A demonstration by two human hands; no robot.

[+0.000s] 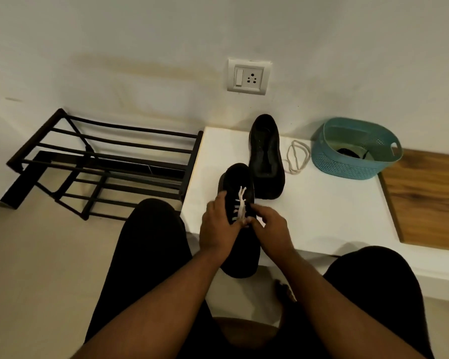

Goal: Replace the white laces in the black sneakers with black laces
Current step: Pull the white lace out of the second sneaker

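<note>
A black sneaker (237,182) with a white lace (241,207) in its eyelets lies at the front left of the white low table (322,208), its heel hanging over the edge. My left hand (218,229) grips this sneaker's left side. At the tongue's near end my right hand (268,229) pinches the white lace. A second black sneaker (266,156) without a lace lies behind it. A loose white lace (297,156) is coiled to that sneaker's right. Dark laces (347,152) lie inside the teal basket (353,161).
A black metal shoe rack (101,161) stands on the floor left of the table. A wall socket (248,76) is on the white wall behind. A wooden surface (425,198) adjoins the table at the right. My knees in black fabric frame the near edge.
</note>
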